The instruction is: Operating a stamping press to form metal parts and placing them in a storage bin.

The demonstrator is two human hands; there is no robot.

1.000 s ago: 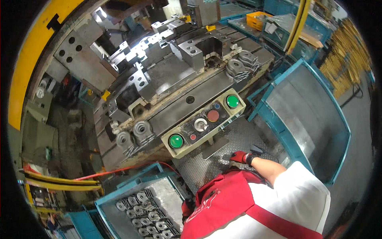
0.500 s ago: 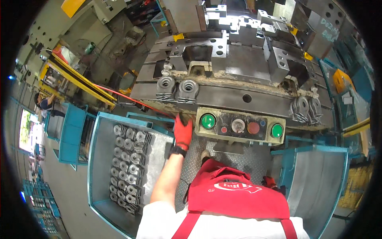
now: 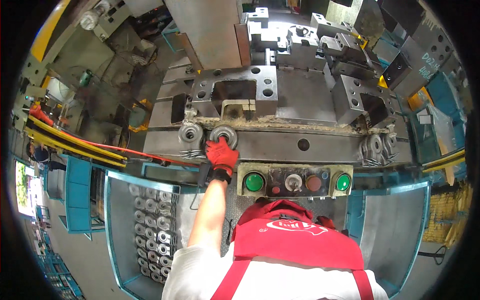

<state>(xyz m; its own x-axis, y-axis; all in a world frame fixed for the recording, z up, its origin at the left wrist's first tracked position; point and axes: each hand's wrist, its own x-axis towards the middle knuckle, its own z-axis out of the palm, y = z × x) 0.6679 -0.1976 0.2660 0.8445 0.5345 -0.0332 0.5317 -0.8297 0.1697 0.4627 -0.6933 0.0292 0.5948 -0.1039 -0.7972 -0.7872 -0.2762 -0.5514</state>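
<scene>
My left hand [image 3: 221, 155], in a red glove, reaches to the press bed's front ledge. Its fingers close on the near side of a stack of ring-shaped metal parts [image 3: 223, 132], a fingertip at the central hole. A matching stack [image 3: 190, 133] stands just left of it, apart from the hand. Low beside the red apron, my right hand [image 3: 326, 222] shows only as a bit of red glove; its fingers are hidden. Closest above it is the control box [image 3: 295, 199] with two large green buttons and smaller red ones.
More metal parts [image 3: 373, 147] stand at the ledge's right end. Heavy die blocks [image 3: 235, 90] rise behind the ledge. At lower left, a blue-framed bin [image 3: 109, 225] holds rows of similar parts; another bin [image 3: 425, 215] stands at right. A person [image 3: 42, 154] is far left.
My left hand has moved up from beside the control box onto the right-hand stack of the left pair. The view has shifted, and my right hand stays low by the apron.
</scene>
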